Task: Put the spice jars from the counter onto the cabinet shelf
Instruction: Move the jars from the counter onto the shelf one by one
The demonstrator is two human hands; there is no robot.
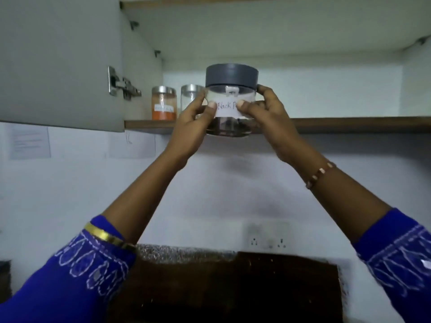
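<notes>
A clear jar [229, 94] with a wide grey lid and a white label reading "Black P…" is held up in front of the cabinet shelf [349, 124], its base level with the shelf's front edge. My left hand [194, 123] grips its left side and my right hand [268, 117] its right side, thumbs on the label. Dark contents fill its bottom. On the shelf at the left stand a jar of orange powder [163, 103] with a metal lid and a second metal-lidded jar [190, 95], partly hidden by my left hand.
The cabinet door [60, 61] hangs open at the left, its hinge beside the orange jar. The shelf runs on to the right of the held jar. Below, a speckled counter [177, 251] carries a dark wooden board [233, 287]; a wall socket [268, 235] sits above it.
</notes>
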